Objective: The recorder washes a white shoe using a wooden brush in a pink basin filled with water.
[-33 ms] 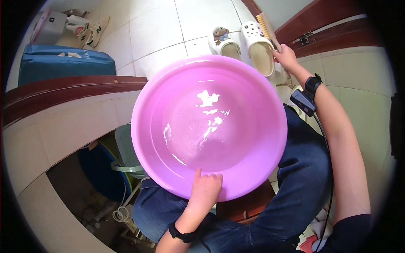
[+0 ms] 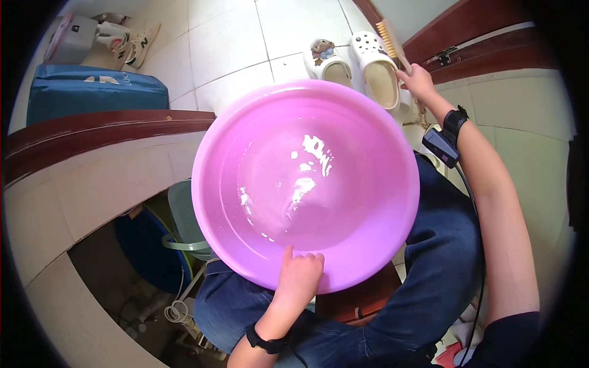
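A large pink-purple basin (image 2: 374, 245) with water (image 2: 270, 184) in it rests over my lap. My left hand (image 2: 299, 274) is closed over its near rim, with one finger stretched along the inner wall above the water. Beyond the basin's far right side, my right hand (image 2: 418, 83) grips the handle of a wooden scrub brush (image 2: 394, 46). The brush's pale yellow bristles face left. Just left of the brush stands a white clog (image 2: 380, 83), and a second white clog (image 2: 337, 69) with a bear ornament sits beside it, partly hidden by the basin's rim.
A blue bag (image 2: 95, 95) lies at the far left, near sneakers (image 2: 141, 46). Dark red door sills (image 2: 110, 119) edge the tiled floor (image 2: 227, 43). Below left, a recess holds a blue round basin (image 2: 150, 251) and a coiled white hose (image 2: 177, 311). A cable runs along my right arm.
The bright reflections on the water have shifted shape as its surface ripples. Both hands, the basin and the brush stay nearly where they were.
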Tool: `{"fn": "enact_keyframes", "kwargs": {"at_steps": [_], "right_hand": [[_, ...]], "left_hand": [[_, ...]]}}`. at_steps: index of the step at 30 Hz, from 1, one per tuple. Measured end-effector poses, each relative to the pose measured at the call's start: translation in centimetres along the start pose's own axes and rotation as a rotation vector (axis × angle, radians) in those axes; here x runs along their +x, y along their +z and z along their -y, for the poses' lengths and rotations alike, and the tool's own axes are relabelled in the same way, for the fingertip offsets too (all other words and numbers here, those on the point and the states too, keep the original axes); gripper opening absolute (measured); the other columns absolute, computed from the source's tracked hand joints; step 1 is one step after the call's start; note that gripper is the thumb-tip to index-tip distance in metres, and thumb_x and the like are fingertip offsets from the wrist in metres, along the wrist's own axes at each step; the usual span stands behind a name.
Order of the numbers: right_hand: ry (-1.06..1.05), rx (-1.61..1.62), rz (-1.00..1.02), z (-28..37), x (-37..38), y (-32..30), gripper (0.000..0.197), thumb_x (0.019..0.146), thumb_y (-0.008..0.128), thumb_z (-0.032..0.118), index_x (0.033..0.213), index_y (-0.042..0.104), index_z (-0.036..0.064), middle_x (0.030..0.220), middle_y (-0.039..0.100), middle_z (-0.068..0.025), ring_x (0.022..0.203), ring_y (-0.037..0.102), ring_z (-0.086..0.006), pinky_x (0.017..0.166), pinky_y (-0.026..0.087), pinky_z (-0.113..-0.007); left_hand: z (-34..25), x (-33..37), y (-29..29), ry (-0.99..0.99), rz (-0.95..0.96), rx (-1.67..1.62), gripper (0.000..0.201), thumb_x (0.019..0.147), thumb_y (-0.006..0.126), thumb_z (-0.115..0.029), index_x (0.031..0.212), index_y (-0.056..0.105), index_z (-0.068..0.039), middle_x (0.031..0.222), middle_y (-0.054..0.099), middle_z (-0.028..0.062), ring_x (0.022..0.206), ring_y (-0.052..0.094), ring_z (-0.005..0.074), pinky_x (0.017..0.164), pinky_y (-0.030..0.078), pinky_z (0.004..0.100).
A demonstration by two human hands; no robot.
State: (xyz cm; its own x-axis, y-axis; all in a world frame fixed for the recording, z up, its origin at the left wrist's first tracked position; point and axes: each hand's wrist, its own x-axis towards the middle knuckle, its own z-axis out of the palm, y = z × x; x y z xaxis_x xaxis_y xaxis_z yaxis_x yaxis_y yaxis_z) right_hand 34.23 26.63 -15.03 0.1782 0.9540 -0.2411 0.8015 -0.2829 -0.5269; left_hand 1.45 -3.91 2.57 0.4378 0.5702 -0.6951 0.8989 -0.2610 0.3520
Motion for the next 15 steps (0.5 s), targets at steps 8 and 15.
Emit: {"fn": "enact_keyframes", "kwargs": {"at_steps": [8,15], "right_hand": [[0.131,0.020,0.140,-2.5,-0.2,-1.3,0.040,0.078,0.065,0.032,0.085,0.056,-0.0065,0.067,0.063,-0.0133,0.050,0.063,-0.0180,0.050,0.050,-0.029],[0.128,0.164,0.335,-0.9,-3.2,-4.1,0.035,0.084,0.060,0.029,0.083,0.055,-0.0054,0.064,0.061,-0.0105,0.050,0.060,-0.0153,0.044,0.048,-0.027]], "left_hand": [[0.4,-0.2,-0.6,-0.018,-0.018,-0.017,0.024,0.077,0.064,-0.027,0.083,0.055,-0.006,0.070,0.061,0.0107,0.070,0.062,0.0261,0.092,0.037,0.0449],[0.5,-0.4,-1.1,-0.034,-0.066,-0.004,0.024,0.077,0.063,-0.027,0.086,0.058,-0.005,0.070,0.062,0.0122,0.071,0.063,0.0272,0.090,0.039,0.0452]]}}
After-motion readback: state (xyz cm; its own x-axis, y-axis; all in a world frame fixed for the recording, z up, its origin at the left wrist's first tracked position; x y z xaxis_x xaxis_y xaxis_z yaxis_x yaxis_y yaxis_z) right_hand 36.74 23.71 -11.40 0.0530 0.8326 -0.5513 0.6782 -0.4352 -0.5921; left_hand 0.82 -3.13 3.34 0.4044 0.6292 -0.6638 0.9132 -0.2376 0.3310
